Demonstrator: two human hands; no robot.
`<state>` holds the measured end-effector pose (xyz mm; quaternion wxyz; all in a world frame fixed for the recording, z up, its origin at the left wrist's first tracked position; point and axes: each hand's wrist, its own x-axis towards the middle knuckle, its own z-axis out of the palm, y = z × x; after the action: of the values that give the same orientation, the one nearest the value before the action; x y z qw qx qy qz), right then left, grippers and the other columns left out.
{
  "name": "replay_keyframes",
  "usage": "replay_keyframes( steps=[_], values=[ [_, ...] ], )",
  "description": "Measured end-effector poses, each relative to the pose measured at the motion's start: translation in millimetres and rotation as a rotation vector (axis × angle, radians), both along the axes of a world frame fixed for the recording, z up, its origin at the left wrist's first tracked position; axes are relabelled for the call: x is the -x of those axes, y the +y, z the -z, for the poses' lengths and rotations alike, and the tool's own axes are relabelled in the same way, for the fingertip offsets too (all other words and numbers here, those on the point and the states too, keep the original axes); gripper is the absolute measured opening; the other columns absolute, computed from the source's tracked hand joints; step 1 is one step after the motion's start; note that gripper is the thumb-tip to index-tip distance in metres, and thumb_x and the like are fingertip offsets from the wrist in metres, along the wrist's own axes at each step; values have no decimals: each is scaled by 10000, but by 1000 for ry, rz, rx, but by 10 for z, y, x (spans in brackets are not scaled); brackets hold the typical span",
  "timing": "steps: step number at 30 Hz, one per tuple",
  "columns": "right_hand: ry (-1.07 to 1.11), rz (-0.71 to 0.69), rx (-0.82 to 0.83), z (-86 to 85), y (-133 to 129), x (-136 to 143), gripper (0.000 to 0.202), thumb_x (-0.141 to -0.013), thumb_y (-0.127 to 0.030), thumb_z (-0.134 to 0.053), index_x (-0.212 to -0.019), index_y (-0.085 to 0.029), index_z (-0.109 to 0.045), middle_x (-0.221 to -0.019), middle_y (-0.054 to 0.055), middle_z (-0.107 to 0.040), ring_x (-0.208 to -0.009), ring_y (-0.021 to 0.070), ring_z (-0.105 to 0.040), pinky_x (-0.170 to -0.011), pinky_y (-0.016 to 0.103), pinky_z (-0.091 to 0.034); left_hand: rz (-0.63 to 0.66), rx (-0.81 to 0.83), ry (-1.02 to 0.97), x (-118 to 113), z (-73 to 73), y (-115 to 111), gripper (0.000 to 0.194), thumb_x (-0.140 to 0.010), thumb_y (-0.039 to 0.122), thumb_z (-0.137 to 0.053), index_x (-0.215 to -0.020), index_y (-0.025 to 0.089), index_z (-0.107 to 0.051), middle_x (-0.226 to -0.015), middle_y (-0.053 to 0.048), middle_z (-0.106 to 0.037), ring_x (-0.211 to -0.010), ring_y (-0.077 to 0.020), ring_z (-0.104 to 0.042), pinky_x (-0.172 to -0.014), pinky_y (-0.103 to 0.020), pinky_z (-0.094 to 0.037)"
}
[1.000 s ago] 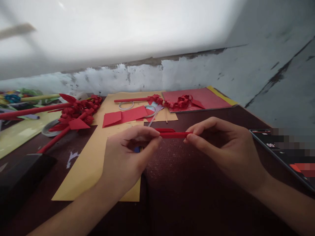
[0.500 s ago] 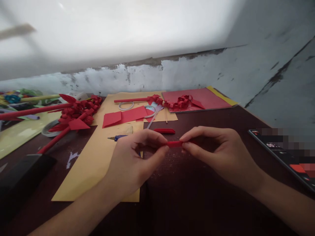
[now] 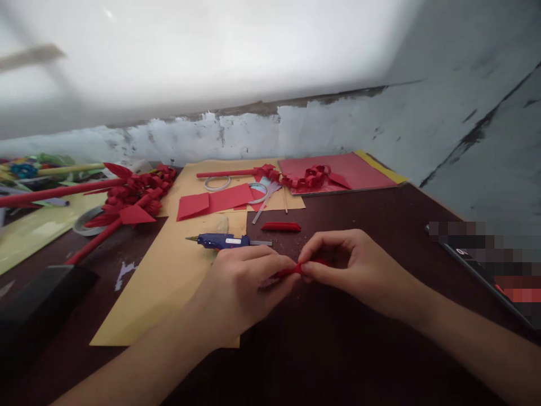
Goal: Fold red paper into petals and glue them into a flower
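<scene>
A small red paper piece (image 3: 291,270) is pinched between my two hands above the dark table. My left hand (image 3: 253,282) grips its left part with fingers and thumb, and my right hand (image 3: 350,265) pinches its right part. The fingers hide much of the piece. Just behind them lies another folded red strip (image 3: 281,226). The blue glue gun (image 3: 224,241) rests behind my left hand, its tip pointing left and a clear stick coming out of its right end.
Tan paper (image 3: 169,293) lies under my left forearm. Red paper flowers (image 3: 135,194) on stems and a black box (image 3: 46,304) are on the left. Red paper (image 3: 228,198), tape rolls (image 3: 217,182) and a red folder (image 3: 367,172) lie behind. A phone (image 3: 482,270) is at right.
Both hands have moved down toward me with the red piece, and the fingers now cover more of it. The glue gun has come into fuller view.
</scene>
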<state>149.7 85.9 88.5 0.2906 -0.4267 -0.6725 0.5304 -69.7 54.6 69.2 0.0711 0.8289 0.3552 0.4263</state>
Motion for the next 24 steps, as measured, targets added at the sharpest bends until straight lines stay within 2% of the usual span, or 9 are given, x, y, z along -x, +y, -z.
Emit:
replay_keyframes(
  steps=[6, 11, 18, 24],
  values=[
    [16, -18, 4, 9, -3, 5, 35, -807, -194, -804, -836, -211, -791, -847, 0, -805, -812, 170, -741, -705, 232, -552, -12, 123, -8, -8, 35, 2, 63, -877, 134, -783, -923, 173, -802, -803, -15, -788, -614, -121, -699, -558, -218, -507],
    [-32, -35, -24, -2, -7, 21, 24, -814, -189, -777, -824, -209, -785, -836, 2, -804, -823, 186, -755, -716, 249, -561, 5, 91, 62, 13, 79, 14, 77, -921, 172, -747, -871, 188, -804, -784, -16, -785, -588, -128, -692, -532, -225, -496],
    [-76, -67, -50, -23, -23, 31, 44, -838, -186, -733, -844, -213, -767, -866, 14, -805, -850, 216, -760, -758, 303, -587, 18, 122, 136, 34, 99, 14, 118, -953, 203, -710, -893, 203, -811, -818, -22, -796, -598, -132, -692, -552, -236, -504],
    [-47, -75, -69, -9, -35, 20, 81, -824, -138, -725, -799, -213, -706, -825, -9, -745, -799, 173, -708, -718, 261, -559, 22, 124, 140, 14, 77, -5, 120, -940, 188, -704, -878, 194, -807, -775, -20, -774, -574, -132, -667, -541, -243, -481]
  ],
)
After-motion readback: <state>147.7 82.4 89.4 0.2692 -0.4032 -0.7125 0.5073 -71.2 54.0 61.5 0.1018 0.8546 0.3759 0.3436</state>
